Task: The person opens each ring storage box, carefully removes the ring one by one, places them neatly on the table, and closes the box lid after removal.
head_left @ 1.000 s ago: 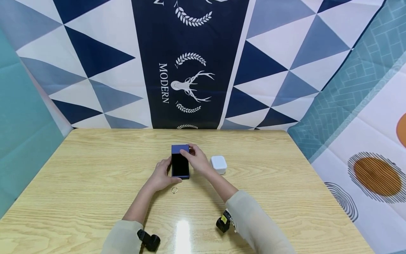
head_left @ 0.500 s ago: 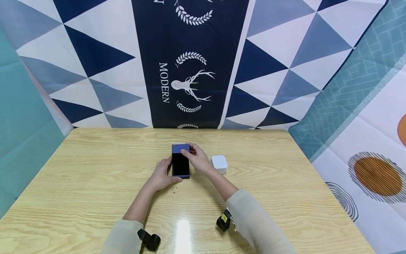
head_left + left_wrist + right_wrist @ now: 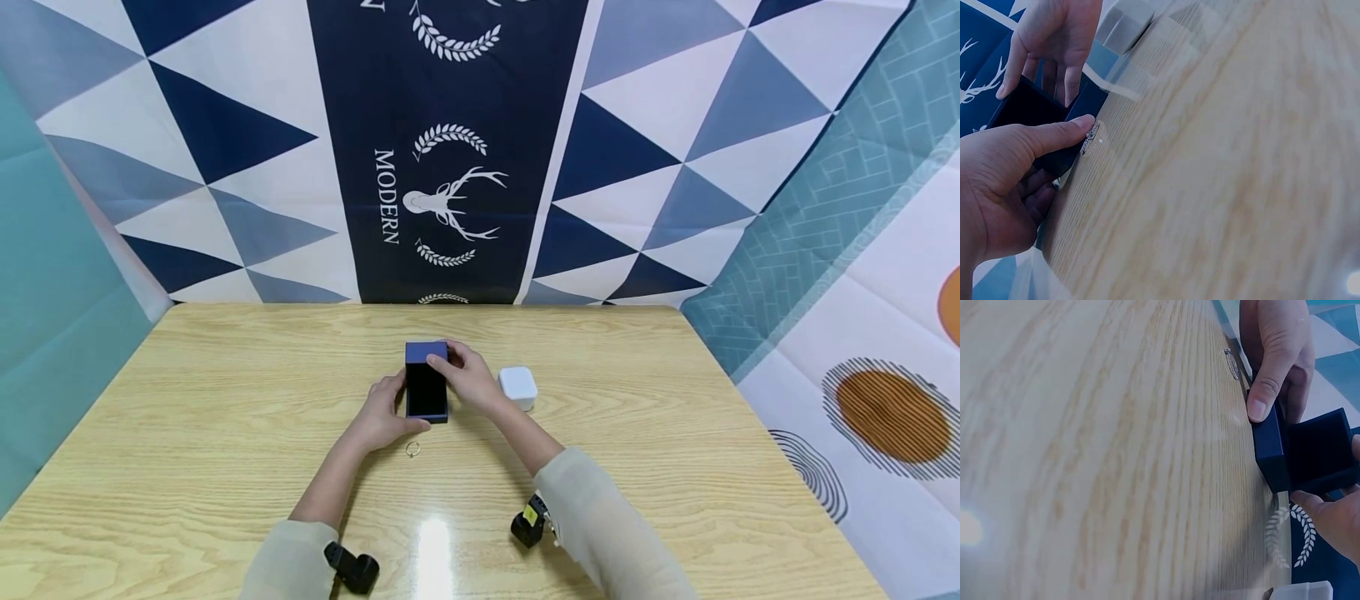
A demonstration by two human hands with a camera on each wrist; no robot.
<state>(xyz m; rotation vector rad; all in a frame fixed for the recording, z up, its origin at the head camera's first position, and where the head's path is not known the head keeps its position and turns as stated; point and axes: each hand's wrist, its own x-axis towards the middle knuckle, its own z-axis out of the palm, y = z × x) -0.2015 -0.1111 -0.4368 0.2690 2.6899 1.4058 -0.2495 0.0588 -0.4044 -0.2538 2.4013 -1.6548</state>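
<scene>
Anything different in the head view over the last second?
No visible change: nothing moved, was taken hold of or let go. The left hand and right hand still hold the open blue box; the ring and white cube stay on the table.

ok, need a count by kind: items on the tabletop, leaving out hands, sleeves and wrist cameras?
Dark blue box, open, lid counted with it: 1
Ring: 1
White rounded block: 1
Total: 3 in view
</scene>
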